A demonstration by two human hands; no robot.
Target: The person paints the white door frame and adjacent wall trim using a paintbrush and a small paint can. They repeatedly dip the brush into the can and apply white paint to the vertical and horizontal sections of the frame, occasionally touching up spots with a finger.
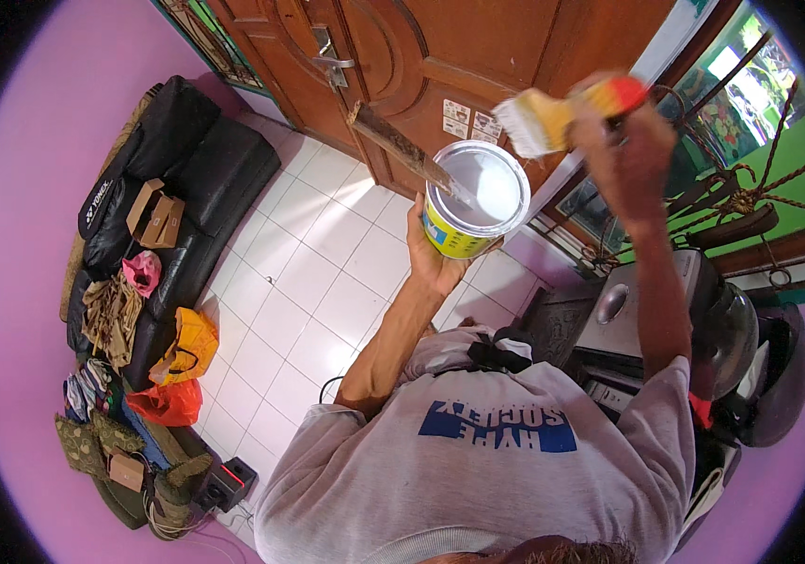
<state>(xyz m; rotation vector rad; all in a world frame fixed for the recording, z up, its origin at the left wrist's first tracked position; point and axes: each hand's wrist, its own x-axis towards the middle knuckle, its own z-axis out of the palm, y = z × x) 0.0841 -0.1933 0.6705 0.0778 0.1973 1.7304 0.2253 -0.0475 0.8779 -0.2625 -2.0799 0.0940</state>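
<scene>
My left hand (434,261) is wrapped round the lower side of a paint can (459,241) with a yellow-green and blue label. White paint (495,190) shows inside its open top. A flat wooden stick (393,141) leans out of the can toward the upper left, its lower end in the paint. To the right and a little higher, my right hand (630,160) grips a paintbrush (551,120) with a yellow and red handle. The brush's bristles are white and point left, above the can's right rim and apart from it. Motion blurs this hand and the brush.
Ahead is a brown wooden door (478,47) with a metal handle (327,61). A black sofa (219,169) carrying bags and clothes stands left. On the right are a barred window (750,103), a grey boxy appliance (652,301) and a dark helmet (732,338). White tiles (318,263) cover the floor.
</scene>
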